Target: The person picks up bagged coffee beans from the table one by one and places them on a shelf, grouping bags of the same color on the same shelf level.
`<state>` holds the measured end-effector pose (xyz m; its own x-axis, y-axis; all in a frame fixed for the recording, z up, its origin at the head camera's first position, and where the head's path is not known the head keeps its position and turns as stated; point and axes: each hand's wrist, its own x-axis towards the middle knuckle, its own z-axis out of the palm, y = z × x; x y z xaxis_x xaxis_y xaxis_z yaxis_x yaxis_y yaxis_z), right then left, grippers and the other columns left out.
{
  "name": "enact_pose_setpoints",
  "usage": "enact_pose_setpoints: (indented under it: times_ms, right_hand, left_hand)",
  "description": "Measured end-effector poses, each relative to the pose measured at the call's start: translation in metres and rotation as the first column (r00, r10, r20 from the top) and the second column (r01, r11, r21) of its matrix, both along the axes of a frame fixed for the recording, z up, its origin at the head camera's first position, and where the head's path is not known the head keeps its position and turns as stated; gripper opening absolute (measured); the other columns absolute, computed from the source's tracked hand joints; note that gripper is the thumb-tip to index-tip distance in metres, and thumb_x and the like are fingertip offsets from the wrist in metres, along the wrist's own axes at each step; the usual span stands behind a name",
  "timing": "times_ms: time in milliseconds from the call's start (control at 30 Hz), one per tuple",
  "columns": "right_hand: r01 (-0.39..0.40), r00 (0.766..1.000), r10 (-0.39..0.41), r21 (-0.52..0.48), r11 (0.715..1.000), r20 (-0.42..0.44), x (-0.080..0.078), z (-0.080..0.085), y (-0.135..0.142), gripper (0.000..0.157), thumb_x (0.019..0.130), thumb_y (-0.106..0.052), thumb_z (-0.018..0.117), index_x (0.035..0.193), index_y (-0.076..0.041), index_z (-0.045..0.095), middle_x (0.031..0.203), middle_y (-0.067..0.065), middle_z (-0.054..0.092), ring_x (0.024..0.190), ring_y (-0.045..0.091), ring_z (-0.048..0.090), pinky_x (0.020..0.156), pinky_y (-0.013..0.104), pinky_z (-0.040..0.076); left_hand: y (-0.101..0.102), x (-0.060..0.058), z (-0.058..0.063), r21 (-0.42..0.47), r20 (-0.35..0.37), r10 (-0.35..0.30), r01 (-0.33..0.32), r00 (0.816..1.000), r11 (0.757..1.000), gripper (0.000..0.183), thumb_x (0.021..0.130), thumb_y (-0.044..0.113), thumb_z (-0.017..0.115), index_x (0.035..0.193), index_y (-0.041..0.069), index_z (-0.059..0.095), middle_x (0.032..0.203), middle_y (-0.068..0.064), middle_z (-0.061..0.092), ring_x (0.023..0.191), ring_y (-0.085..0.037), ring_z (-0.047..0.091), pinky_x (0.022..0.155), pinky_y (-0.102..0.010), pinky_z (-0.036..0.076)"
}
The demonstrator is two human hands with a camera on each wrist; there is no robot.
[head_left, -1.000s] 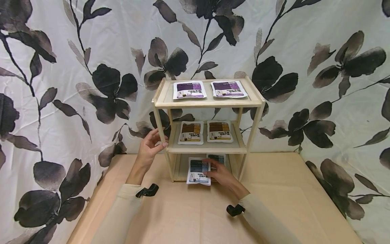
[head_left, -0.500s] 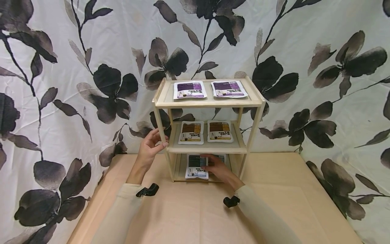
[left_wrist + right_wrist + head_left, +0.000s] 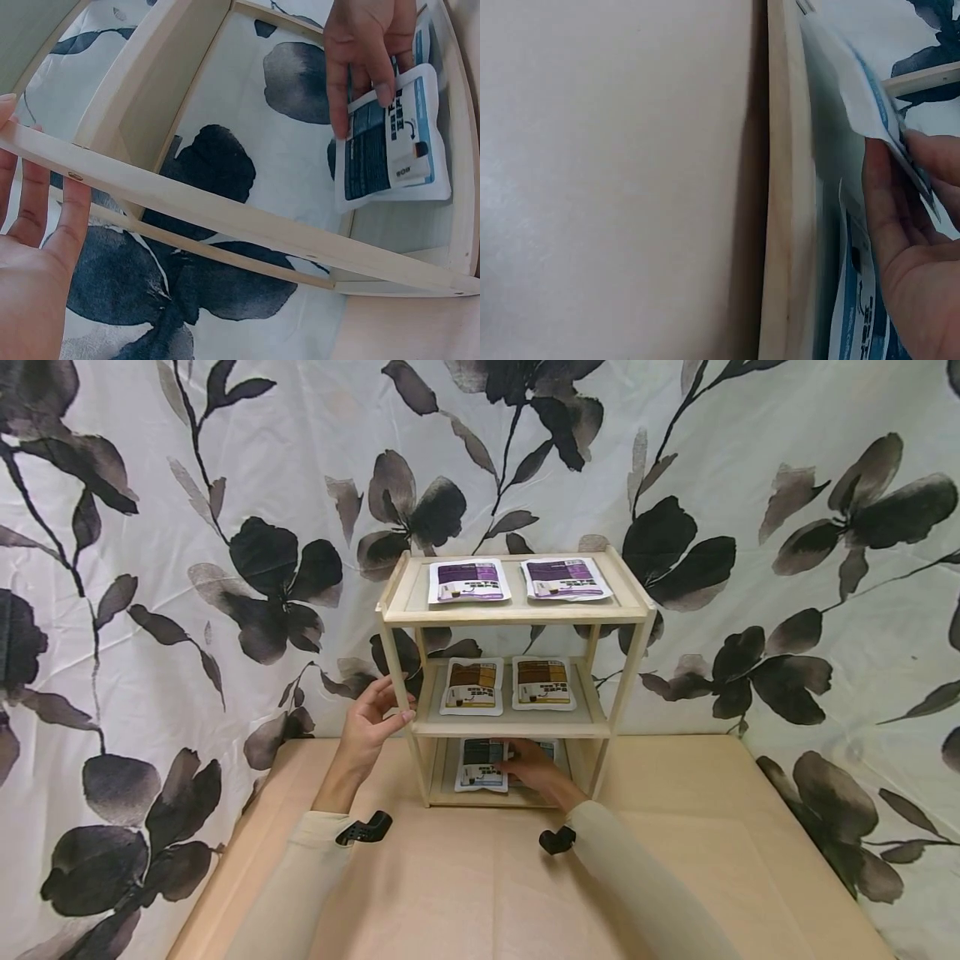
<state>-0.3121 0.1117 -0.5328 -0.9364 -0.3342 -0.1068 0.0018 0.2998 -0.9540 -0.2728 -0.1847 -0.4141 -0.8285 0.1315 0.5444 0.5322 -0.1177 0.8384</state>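
A three-tier wooden shelf rack (image 3: 510,729) stands against the backdrop. My left hand (image 3: 365,722) grips its left front post (image 3: 187,199), thumb on one side and fingers on the other. On the bottom tier, my right hand (image 3: 534,768) pinches the right edge of a white-and-blue pouch (image 3: 478,766) between thumb and fingers. The left wrist view shows that pouch (image 3: 394,142) tilted above the bottom board. A second blue pouch (image 3: 855,300) lies to its right, mostly hidden behind my right hand in the head view.
Two purple pouches, a left one (image 3: 469,582) and a right one (image 3: 566,579), lie on the top tier. The middle tier bears two brown pouches, left (image 3: 472,687) and right (image 3: 543,683). A floral cloth (image 3: 300,460) hangs behind the tan table (image 3: 675,827).
My right hand has moved the blue pouch inward, from overhanging the bottom tier's front edge to over its left part. My left hand has stayed on the post.
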Motion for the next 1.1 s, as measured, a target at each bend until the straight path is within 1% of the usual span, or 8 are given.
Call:
enact_pose_setpoints:
  times_ms: [200,333,400,533,667,767,900,1100]
  right_hand:
    - [0.015,0.999,-0.017,0.06,0.998,0.027,-0.002,0.004,-0.004,0.054,0.098,-0.011,0.067,0.149,-0.014,0.051,0.151,0.017,0.046,0.085,0.021,0.063,0.078,0.039,0.055]
    - [0.024,0.998,-0.03,0.096,0.995,0.054,0.0,0.008,-0.006,0.057,0.097,-0.013,0.069,0.151,-0.013,0.049,0.151,0.02,0.045,0.084,0.02,0.063,0.081,0.038,0.053]
    - [0.015,0.998,-0.021,0.116,0.993,0.055,0.002,0.011,-0.006,0.059,0.098,-0.013,0.068,0.152,-0.012,0.046,0.154,0.022,0.042,0.087,0.024,0.064,0.086,0.04,0.053]
    - [-0.009,0.999,0.001,0.161,0.987,0.05,0.007,0.019,-0.007,0.061,0.098,-0.013,0.066,0.154,-0.011,0.043,0.158,0.022,0.039,0.115,0.034,0.062,0.101,0.049,0.049]
    - [-0.02,1.0,0.017,0.236,0.972,0.012,0.012,0.029,-0.007,0.061,0.097,-0.016,0.067,0.153,-0.007,0.044,0.155,0.023,0.043,0.137,0.041,0.048,0.106,0.055,0.046]
    - [-0.034,0.999,0.044,0.285,0.958,-0.029,0.015,0.035,-0.005,0.061,0.097,-0.019,0.067,0.151,-0.004,0.045,0.151,0.024,0.047,0.131,0.04,0.053,0.1,0.053,0.05]
    - [-0.051,0.995,0.072,0.273,0.961,-0.068,0.023,0.039,0.0,0.057,0.099,-0.021,0.065,0.15,-0.004,0.047,0.148,0.022,0.05,0.126,0.037,0.057,0.095,0.048,0.053]
    - [-0.11,0.976,0.154,0.263,0.959,-0.153,0.038,0.042,0.013,0.045,0.1,-0.02,0.062,0.14,0.001,0.057,0.14,0.023,0.057,0.128,0.042,0.056,0.099,0.049,0.052]
  left_hand:
    - [0.0,-0.001,-0.001,0.0,-0.003,-0.006,0.006,1.0,1.0,0.058,0.087,-0.013,0.069,0.14,0.008,0.058,0.105,-0.008,0.069,0.102,-0.029,0.063,0.085,-0.029,0.056]
    - [0.001,-0.002,-0.002,-0.002,-0.004,-0.011,0.011,1.0,1.0,0.058,0.087,-0.013,0.069,0.14,0.008,0.058,0.104,-0.001,0.07,0.1,-0.02,0.064,0.086,-0.03,0.056]
    - [0.001,-0.002,-0.002,0.0,-0.003,-0.011,0.011,1.0,1.0,0.058,0.087,-0.014,0.069,0.14,0.008,0.059,0.104,-0.002,0.07,0.101,-0.021,0.064,0.086,-0.03,0.056]
    - [0.001,-0.002,-0.002,0.005,-0.005,-0.011,0.011,1.0,1.0,0.057,0.087,-0.014,0.069,0.139,0.008,0.059,0.105,-0.009,0.069,0.101,-0.031,0.063,0.085,-0.029,0.056]
    - [0.0,-0.003,-0.001,0.005,-0.003,-0.007,0.007,1.0,1.0,0.057,0.087,-0.013,0.069,0.139,0.008,0.059,0.107,-0.013,0.068,0.102,-0.033,0.062,0.085,-0.028,0.056]
    - [0.0,-0.002,0.0,-0.002,0.003,0.004,-0.004,1.0,1.0,0.055,0.087,-0.012,0.07,0.138,0.008,0.06,0.107,-0.009,0.069,0.102,-0.027,0.063,0.086,-0.028,0.056]
    - [-0.002,0.0,-0.002,-0.044,0.01,0.033,-0.033,0.999,0.998,0.05,0.089,-0.01,0.07,0.136,0.004,0.06,0.109,-0.001,0.069,0.103,-0.016,0.063,0.085,-0.026,0.055]
    - [-0.01,0.008,-0.011,-0.116,0.038,0.08,-0.075,0.996,0.99,0.046,0.091,-0.007,0.068,0.136,-0.004,0.057,0.115,-0.002,0.064,0.104,-0.016,0.061,0.082,-0.023,0.055]
